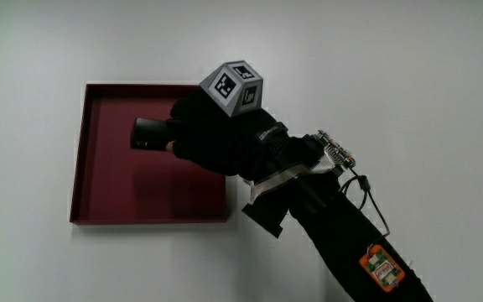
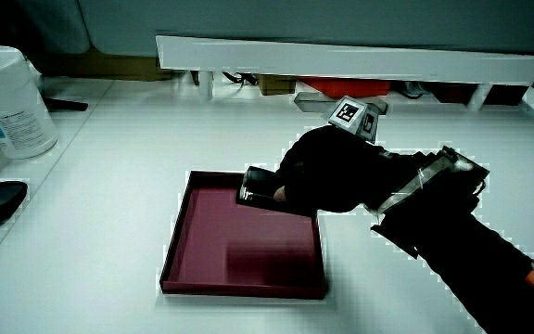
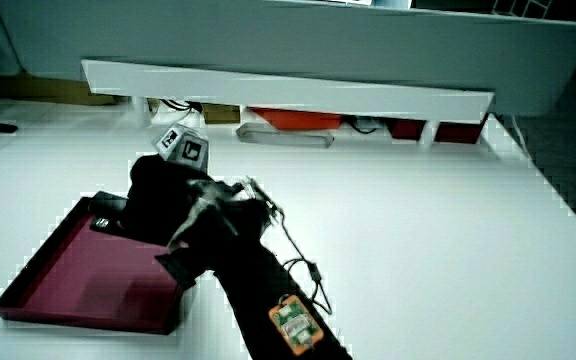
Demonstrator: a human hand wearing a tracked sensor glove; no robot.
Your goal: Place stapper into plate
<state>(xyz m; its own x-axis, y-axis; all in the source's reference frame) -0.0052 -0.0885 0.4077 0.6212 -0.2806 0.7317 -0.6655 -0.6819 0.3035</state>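
I saw the black stapler (image 1: 149,133) gripped in the hand (image 1: 212,134), fingers curled tight around it, held over the dark red square plate (image 1: 107,210). The cube (image 1: 235,86) on the glove bore black-and-white marker patterns. Near the table's edge stood a white labelled tub (image 2: 6,100), its print unreadable.

A dark red square tray (image 1: 99,201) lies on the white worktop (image 1: 392,67). The black-gloved hand (image 1: 212,134) carries a black-and-white patterned cube (image 1: 235,86) and grips a black stapler (image 1: 149,134).
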